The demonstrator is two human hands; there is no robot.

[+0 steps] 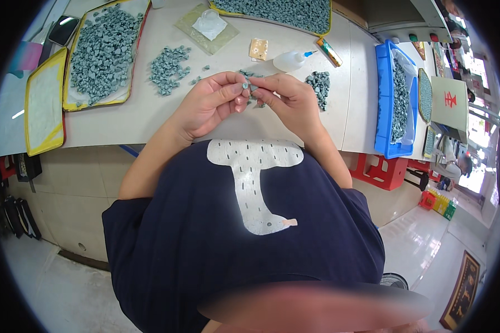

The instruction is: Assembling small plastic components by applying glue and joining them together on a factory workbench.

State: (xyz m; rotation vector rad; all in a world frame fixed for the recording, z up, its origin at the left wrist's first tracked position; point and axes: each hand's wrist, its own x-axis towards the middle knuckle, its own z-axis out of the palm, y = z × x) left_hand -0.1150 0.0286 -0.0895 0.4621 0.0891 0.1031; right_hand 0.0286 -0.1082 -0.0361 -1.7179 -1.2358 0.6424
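Observation:
Over the table (205, 129) my two hands meet, fingertips almost touching. My left hand (205, 105) pinches a small grey-green piece (245, 86) between thumb and forefinger, its other fingers curled. In the fingertips of my right hand (294, 102) is another small grey-green piece (254, 87), held against or close beside the first; whether they touch I cannot tell. Behind the fingers a few like pieces lie partly hidden. A loose heap of pieces (169, 69) spreads to the left, and a darker heap (318, 89) sits right of my right hand.
Beyond my hands are a white squeeze bottle (289, 61) with a blue tip, a tube (329, 51), a yellowish square pad (259, 49) and a flat bag (183, 23). Yellow-rimmed trays of pieces stand left (132, 55) and at the back (329, 25). Rightward is a blue crate (382, 105).

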